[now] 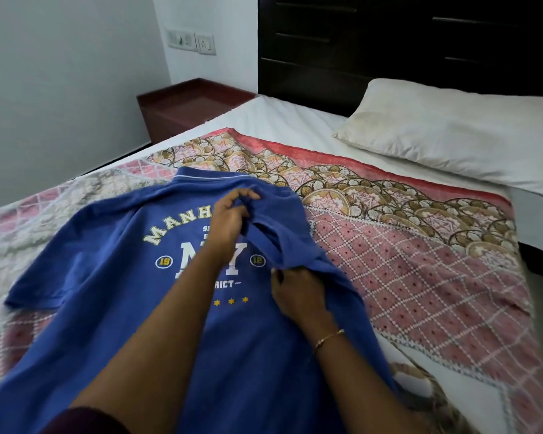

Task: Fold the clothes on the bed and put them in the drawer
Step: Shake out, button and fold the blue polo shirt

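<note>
A blue polo shirt [107,277] with white and yellow lettering lies spread, collar away from me, on the patterned bedspread [420,261]. Its left sleeve lies flat at the left. My left hand [229,220] pinches the fabric near the right shoulder. Below it my right hand [298,292], a thin bangle on the wrist, grips the right sleeve, which is lifted and folded in over the print. My forearms hide part of the lettering.
A white pillow [452,136] lies at the far right on the white sheet [279,120]. A dark headboard [389,42] stands behind. A reddish-brown bedside table [185,104] sits by the wall at the far left of the bed.
</note>
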